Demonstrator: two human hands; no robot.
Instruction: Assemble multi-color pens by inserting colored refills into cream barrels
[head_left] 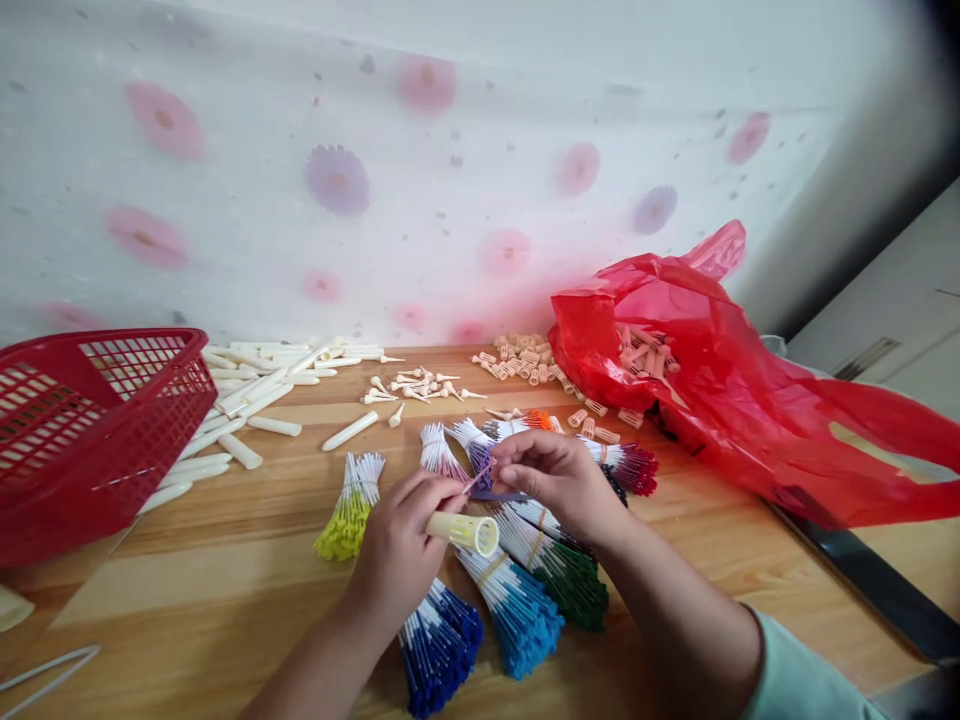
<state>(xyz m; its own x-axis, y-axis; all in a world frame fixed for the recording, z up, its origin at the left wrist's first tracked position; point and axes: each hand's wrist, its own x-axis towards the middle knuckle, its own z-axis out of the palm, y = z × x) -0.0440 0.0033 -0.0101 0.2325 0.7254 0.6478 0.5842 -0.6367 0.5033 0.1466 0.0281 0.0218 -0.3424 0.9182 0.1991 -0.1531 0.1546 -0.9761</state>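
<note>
My left hand is closed around a cream plastic tube, its open end facing right. A thin pinkish stick spans the gap between my hands. The fingertips of my right hand pinch its upper end, while its lower end meets my left fingers. Below and around my hands lie bundles of white sticks with coloured tips: dark blue, light blue, green, yellow and dark red. Rubber bands hold some together. My right hand partly hides the bundles behind it.
At left stands a red plastic basket beside a pile of cream tubes. Small pointed cream pieces lie at the back middle. A red plastic bag spills peach slotted caps. A dark flat object lies at right.
</note>
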